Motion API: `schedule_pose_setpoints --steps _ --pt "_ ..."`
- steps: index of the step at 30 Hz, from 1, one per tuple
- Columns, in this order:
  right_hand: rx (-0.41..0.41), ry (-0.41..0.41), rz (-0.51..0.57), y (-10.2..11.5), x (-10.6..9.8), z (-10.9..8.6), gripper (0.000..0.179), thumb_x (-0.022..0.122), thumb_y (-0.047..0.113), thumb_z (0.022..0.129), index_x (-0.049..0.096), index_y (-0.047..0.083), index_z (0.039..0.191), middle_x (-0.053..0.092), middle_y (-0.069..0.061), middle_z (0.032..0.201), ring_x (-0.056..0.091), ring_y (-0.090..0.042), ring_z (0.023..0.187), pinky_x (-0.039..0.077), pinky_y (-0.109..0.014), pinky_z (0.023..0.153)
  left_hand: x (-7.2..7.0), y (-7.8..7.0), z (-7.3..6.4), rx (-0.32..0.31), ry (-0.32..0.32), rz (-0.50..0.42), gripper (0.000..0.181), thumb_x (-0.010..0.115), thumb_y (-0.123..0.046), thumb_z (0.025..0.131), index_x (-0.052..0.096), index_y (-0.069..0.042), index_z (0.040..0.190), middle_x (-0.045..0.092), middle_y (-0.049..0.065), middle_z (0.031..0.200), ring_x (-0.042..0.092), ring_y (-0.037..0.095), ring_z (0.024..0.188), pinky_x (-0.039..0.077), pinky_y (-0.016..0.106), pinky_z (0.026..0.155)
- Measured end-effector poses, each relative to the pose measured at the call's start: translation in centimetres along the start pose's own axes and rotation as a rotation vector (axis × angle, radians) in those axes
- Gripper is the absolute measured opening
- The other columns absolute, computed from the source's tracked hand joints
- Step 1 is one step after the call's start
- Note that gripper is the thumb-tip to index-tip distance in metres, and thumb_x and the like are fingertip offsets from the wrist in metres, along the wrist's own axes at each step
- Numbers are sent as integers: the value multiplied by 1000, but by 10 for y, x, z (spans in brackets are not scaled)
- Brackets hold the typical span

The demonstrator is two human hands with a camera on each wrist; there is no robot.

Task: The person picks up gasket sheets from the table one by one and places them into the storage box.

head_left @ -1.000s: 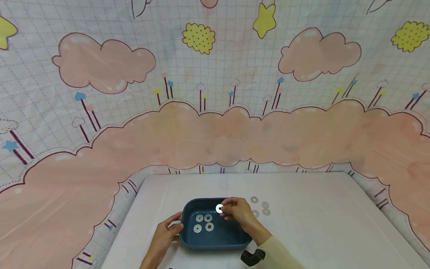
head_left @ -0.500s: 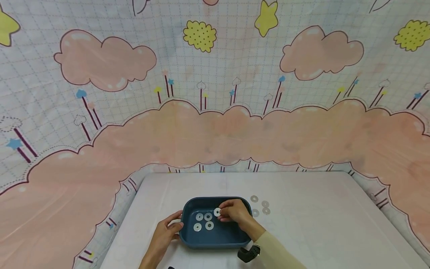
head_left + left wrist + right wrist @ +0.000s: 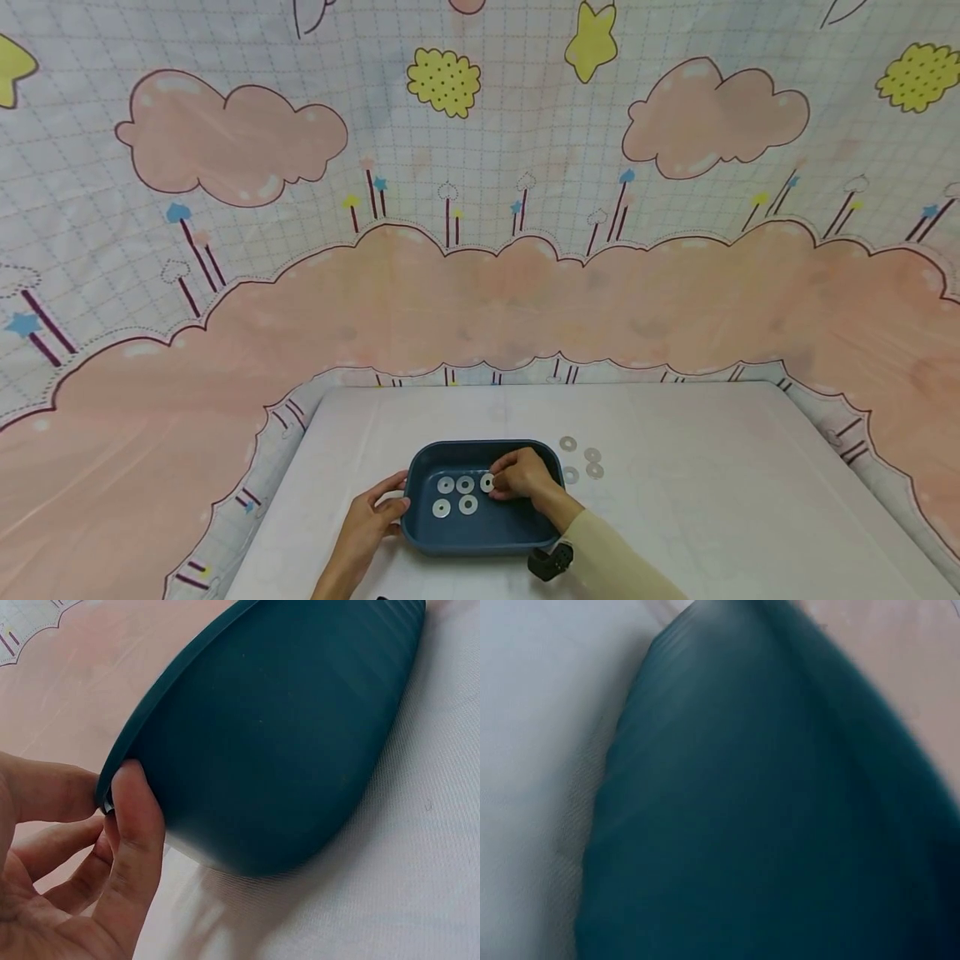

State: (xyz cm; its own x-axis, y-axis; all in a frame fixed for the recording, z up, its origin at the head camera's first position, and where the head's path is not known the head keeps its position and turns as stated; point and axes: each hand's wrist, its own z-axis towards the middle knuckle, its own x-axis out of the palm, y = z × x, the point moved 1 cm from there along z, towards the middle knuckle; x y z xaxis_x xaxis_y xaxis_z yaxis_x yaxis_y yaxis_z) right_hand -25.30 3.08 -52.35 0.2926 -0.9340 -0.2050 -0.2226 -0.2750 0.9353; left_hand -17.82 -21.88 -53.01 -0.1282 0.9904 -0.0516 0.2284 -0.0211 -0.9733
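A dark blue rectangular tray (image 3: 480, 546) with rounded corners stands on the white table. My left hand (image 3: 369, 518) pinches its left rim between thumb and fingers, seen closely in the left wrist view, where the tray's outer wall (image 3: 277, 742) fills much of the picture. Inside the tray my right hand (image 3: 527, 477) pinches a flat metal washer (image 3: 486, 483) low near the tray floor; whether it touches the floor I cannot tell. Several more washers (image 3: 465, 484) lie in two rows on the left of the tray. In the right wrist view the tray wall (image 3: 742, 787) hides the fingers.
To the right of the tray, several loose washers (image 3: 592, 456) lie on the white tabletop (image 3: 712, 500). A dark watch-like band (image 3: 551, 562) is on the right wrist. Behind the table hangs a patterned cloth (image 3: 480, 308).
My right hand has lowered the washer into the tray, bringing it level with the upper row of washers. The left hand has stayed on the rim.
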Motion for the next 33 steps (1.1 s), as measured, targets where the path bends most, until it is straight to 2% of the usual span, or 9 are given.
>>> schedule_pose_setpoints --steps 3,11,21,33 --pt "12 1 -9 -2 0 1 15 63 -10 82 68 -9 97 66 -13 80 70 -15 62 58 -26 59 0 0 0 0 0 0 50 64 0 88 55 0 137 56 11 117 63 17 85 53 30 61" --pt "-26 -3 -66 -4 1 0 16 63 -9 82 69 -8 97 65 -11 81 71 -16 65 58 -27 60 1 1 0 -1 -5 1 49 64 0 88 56 -1 136 56 12 117 63 18 84 53 31 61" --pt "-87 -15 -136 -2 -1 -6 16 68 -3 82 71 -4 97 69 -11 85 71 -18 73 60 -33 67 1 1 -1 2 -5 12 49 64 -1 89 55 -1 137 55 14 120 63 19 85 53 31 62" --pt "-175 -31 -243 3 -6 -17 19 70 4 84 70 -1 102 68 -8 88 69 -21 72 58 -36 68 1 1 -2 0 -13 13 48 63 0 89 55 -1 136 56 15 121 62 18 86 53 30 62"
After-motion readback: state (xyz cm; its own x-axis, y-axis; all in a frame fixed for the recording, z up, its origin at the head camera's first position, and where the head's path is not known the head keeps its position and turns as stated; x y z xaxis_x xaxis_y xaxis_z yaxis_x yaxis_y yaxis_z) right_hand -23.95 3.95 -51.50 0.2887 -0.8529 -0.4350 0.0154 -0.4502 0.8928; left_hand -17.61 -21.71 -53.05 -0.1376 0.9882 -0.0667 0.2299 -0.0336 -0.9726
